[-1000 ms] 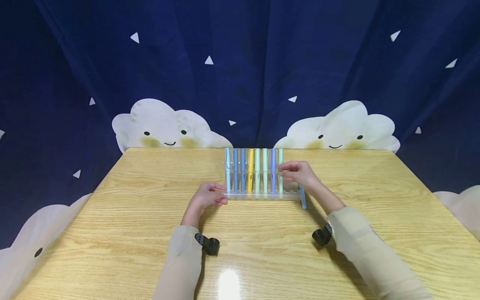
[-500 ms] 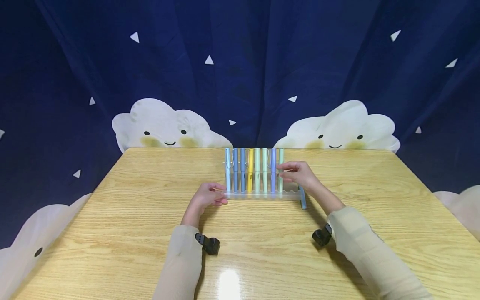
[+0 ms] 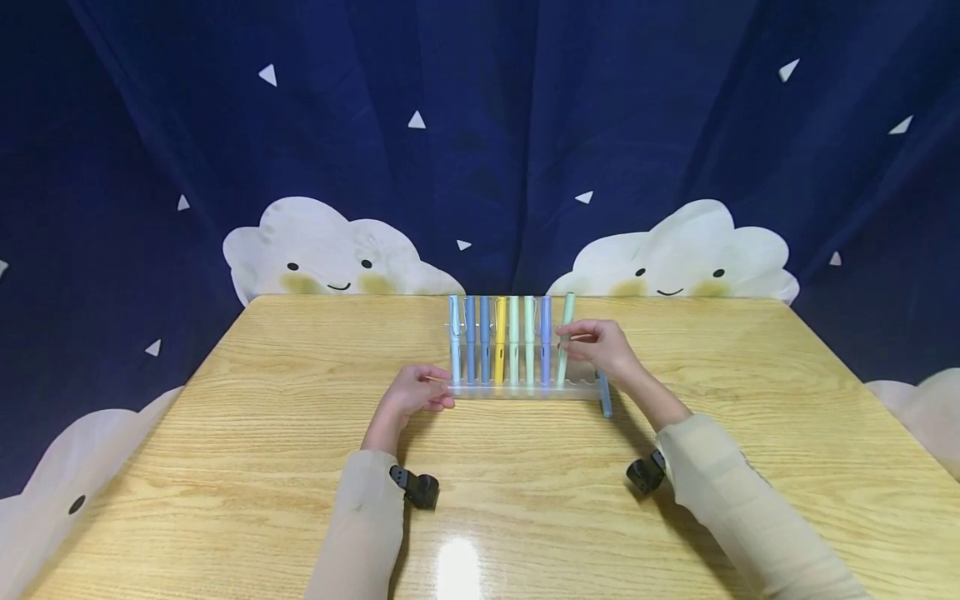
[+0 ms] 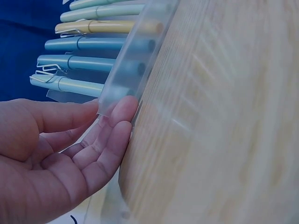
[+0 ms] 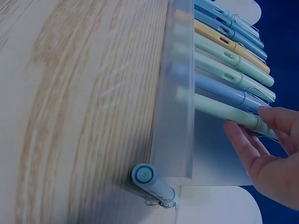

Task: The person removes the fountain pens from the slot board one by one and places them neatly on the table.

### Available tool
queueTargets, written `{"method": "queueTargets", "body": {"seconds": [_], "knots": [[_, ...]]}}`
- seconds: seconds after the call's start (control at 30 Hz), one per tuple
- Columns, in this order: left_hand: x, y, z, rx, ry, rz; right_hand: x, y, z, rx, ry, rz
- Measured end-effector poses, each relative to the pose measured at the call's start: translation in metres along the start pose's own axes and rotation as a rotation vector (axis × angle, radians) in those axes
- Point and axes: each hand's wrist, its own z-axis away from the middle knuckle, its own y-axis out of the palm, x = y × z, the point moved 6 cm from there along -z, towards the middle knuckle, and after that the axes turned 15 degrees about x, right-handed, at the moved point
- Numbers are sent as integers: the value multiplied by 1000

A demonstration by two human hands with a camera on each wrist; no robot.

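A frosted clear pen rack holds several capped pens in a row: light blue, darker blue, a yellow pen, pale green, and a periwinkle pen. My left hand grips the rack's left front corner; in the left wrist view the thumb and fingers meet at the frosted strip. My right hand pinches the rightmost pale green pen near its cap. That pen leans right, its lower end still behind the rack's front lip. Part of its barrel hides behind my fingers.
A blue pen lies on the wooden table by the rack's right end, seen end-on in the right wrist view. Notches at the rack's right side hold no pen. Behind the table hangs a dark blue curtain with clouds.
The pale green pen has tilted, its top swinging right and slightly up, away from the periwinkle pen. My right hand has barely shifted. My left hand has stayed on the rack.
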Motion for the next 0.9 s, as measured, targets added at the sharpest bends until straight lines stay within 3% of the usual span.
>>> {"method": "queueTargets", "body": {"seconds": [0.37, 0.9], "knots": [[0, 0, -1, 5, 1, 6, 6, -1, 4, -27, -12, 43], [1, 0, -1, 2, -6, 14, 14, -6, 7, -86, -96, 49]]}}
